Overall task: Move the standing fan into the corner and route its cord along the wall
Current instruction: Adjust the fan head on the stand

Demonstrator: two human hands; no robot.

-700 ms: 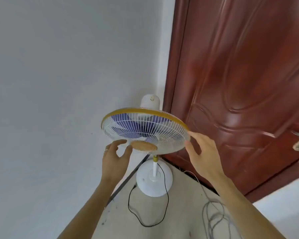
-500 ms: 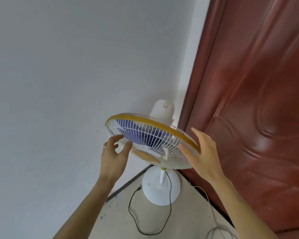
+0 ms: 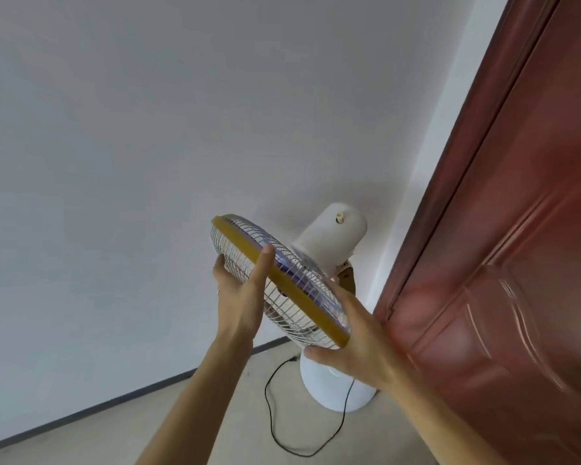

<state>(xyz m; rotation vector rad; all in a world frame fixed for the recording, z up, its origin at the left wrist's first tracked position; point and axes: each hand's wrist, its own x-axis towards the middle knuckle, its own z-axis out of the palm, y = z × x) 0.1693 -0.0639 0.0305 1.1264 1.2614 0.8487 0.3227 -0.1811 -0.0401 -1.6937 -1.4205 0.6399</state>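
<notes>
The standing fan [image 3: 292, 290] has a white wire cage with a yellow rim, purple blades and a white motor housing [image 3: 332, 236]. It stands in the corner between the white wall and the door, its head turned edge-on to me. My left hand [image 3: 242, 290] grips the cage's upper left rim, thumb over the yellow band. My right hand [image 3: 353, 337] holds the lower right rim from beneath. The round white base [image 3: 332, 387] rests on the floor. A thin black cord [image 3: 272, 414] loops loosely across the floor in front of the base.
A dark red door [image 3: 500, 263] fills the right side, close to the fan and my right hand. A white wall [image 3: 131, 162] with a dark skirting strip [image 3: 81, 414] runs along the left. Beige floor lies below.
Both hands have closed on the cage rim. The fan head has turned from face-up to nearly edge-on, and my view has swung left and upward.
</notes>
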